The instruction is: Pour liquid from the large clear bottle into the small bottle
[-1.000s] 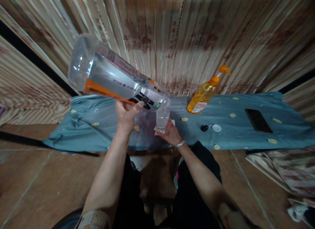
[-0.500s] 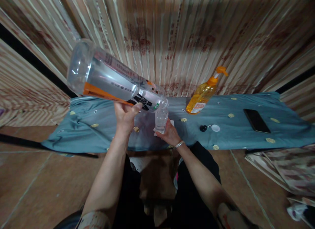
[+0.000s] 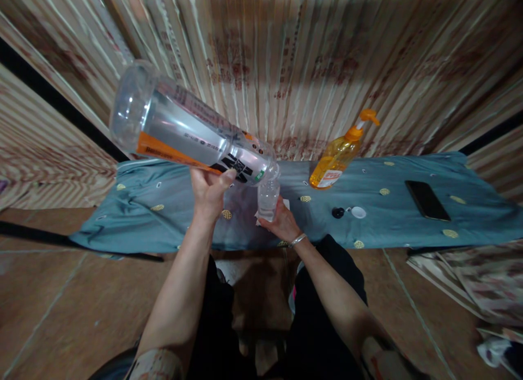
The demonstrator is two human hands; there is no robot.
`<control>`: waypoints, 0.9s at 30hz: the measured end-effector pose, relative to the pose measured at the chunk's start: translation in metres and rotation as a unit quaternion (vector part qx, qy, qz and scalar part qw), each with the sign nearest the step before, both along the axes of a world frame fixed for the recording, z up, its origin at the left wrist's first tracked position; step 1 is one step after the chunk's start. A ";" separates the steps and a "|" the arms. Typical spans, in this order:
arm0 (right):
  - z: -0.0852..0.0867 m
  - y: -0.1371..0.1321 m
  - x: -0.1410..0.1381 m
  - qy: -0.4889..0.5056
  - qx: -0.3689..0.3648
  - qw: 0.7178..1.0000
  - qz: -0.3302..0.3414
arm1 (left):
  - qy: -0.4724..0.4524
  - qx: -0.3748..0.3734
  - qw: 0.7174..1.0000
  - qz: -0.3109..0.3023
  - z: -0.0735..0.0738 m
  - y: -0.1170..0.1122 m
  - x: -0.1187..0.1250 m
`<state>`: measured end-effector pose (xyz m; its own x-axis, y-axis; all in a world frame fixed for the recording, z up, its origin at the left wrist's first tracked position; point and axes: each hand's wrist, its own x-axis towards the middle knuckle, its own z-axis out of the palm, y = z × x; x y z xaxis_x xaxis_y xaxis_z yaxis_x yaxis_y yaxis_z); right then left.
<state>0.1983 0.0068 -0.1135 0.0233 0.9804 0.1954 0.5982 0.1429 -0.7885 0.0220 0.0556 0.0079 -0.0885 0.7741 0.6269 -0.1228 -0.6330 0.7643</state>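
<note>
The cloth-covered desk runs crosswise in front of the person. Over its left half hangs the large bottle, its long axis sloping from the base, high at the far left, down to the neck near the middle of the desk. The pump bottle stands apart to the right, beyond both hands, and the dark phone lies farther right again.

The left hand is the large bottle's only support: its grip closes around the underside of the neck half, thumb across the label, with most of the bottle's length reaching up and away to the left. The right hand has its grip wrapped on the lower part of the small bottle, coming from the right.

That small bottle stands nearly upright just below and beside the large bottle's mouth, so the two axes meet at a wide angle there; whether the rims touch cannot be told. A pale scrap shows beside the right hand, and a small black piece lies near a white disc.
</note>
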 end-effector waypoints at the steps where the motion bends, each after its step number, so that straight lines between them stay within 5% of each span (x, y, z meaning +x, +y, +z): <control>1: 0.000 0.000 0.000 0.000 0.001 1.000 -0.001 | 0.002 0.001 1.000 -0.001 0.000 0.000 0.000; 27: -0.003 0.001 0.001 -0.016 -0.003 1.000 -0.003 | -0.011 -0.020 1.000 -0.010 0.004 -0.001 -0.001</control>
<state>0.1990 0.0079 -0.1165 0.0233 0.9813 0.1912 0.6239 0.1352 -0.7698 0.0207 0.0547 0.0120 -0.0867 0.8006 0.5929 -0.1524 -0.5988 0.7862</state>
